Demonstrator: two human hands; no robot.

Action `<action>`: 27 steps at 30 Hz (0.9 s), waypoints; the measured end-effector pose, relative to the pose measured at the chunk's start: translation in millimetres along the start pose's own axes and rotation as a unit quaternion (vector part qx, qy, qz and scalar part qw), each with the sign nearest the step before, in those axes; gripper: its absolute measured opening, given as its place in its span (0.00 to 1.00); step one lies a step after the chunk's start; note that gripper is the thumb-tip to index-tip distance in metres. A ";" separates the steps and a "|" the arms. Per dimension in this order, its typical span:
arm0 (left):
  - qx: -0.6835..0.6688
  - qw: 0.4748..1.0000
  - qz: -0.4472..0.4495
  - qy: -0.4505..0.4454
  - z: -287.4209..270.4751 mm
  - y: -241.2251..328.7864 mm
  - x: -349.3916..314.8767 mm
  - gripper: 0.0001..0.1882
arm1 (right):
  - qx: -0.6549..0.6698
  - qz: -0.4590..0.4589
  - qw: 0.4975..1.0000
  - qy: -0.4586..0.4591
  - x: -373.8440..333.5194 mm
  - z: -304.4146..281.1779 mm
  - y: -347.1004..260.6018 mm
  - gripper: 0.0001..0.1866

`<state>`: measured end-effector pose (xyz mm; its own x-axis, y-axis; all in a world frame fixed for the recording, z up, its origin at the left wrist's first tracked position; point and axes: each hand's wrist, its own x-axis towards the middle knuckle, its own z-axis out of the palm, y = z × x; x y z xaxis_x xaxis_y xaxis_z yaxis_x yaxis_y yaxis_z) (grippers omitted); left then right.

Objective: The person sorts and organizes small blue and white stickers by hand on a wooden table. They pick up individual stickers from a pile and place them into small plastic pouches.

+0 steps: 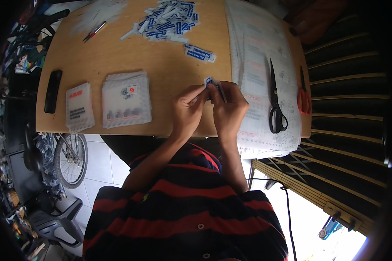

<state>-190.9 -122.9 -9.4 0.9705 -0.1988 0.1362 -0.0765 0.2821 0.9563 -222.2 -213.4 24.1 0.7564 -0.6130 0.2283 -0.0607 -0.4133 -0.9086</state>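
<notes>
Above the table's near edge, my left hand (189,106) and my right hand (229,104) come together, fingers closed in a pinch. Between the fingertips is a small blue-and-white label (208,81), its lower part hidden by my thumbs. Just beyond my hands lie a few flat blue-and-white labels (200,54). Farther off, a loose heap of similar labels (170,21) covers the far middle of the table. Left of my hands sits a stack of translucent printed sheets (125,108), with a smaller stack of printed sheets (80,111) beside it.
Large printed translucent sheets (257,87) cover the table's right side, with black scissors (275,106) on top. Orange-handled scissors (304,101) lie at the right edge. Small snips (94,31) and a black oblong object (52,92) are on the left of the wooden table (161,78).
</notes>
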 end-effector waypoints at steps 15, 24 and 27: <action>-0.099 0.989 -0.114 0.006 -13.5 7.7 -0.5 0.12 | 0.235 0.111 0.961 -0.094 2.0 -15.1 -10.6 0.07; -0.071 0.992 -0.101 0.018 -13.1 -1.9 0.4 0.12 | 0.337 0.131 0.931 -0.045 3.2 5.9 3.6 0.06; -0.105 0.987 -0.123 -0.014 -7.0 4.5 -5.5 0.12 | 0.396 0.160 0.902 -0.070 2.0 12.0 23.9 0.08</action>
<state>-194.9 -113.9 -7.7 0.9466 -0.3115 -0.0834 0.2131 0.4101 0.8868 -214.3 -216.4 -1.4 0.8608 -0.5014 -0.0869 0.1506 0.4140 -0.8977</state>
